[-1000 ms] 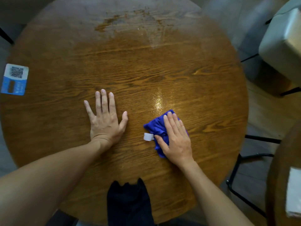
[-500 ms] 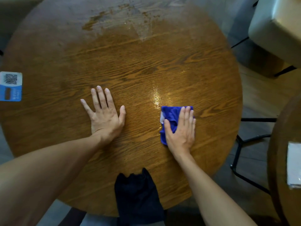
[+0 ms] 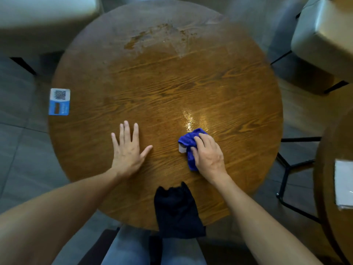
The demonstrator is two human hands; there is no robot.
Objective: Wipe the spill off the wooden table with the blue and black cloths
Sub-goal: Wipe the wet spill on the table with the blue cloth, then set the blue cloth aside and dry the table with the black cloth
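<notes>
A round wooden table (image 3: 238,88) fills the view. My right hand (image 3: 209,155) presses on a bunched blue cloth (image 3: 188,142) with a white tag, right of the table's middle. A glossy wet streak (image 3: 188,119) shines just beyond the cloth. My left hand (image 3: 128,148) lies flat on the wood, fingers spread, holding nothing. A black cloth (image 3: 176,209) hangs over the near edge between my arms. A brownish spill patch (image 3: 150,37) stains the far side of the table.
A blue and white QR sticker (image 3: 59,101) sits at the table's left edge. A pale padded chair (image 3: 324,39) stands at the far right. A second wooden table (image 3: 332,207) with white paper (image 3: 343,186) is at the right edge.
My right hand has slid the blue cloth a little leftwards and curled its fingers, bunching the cloth. The view has pulled back, showing more of the table. My left hand stays flat.
</notes>
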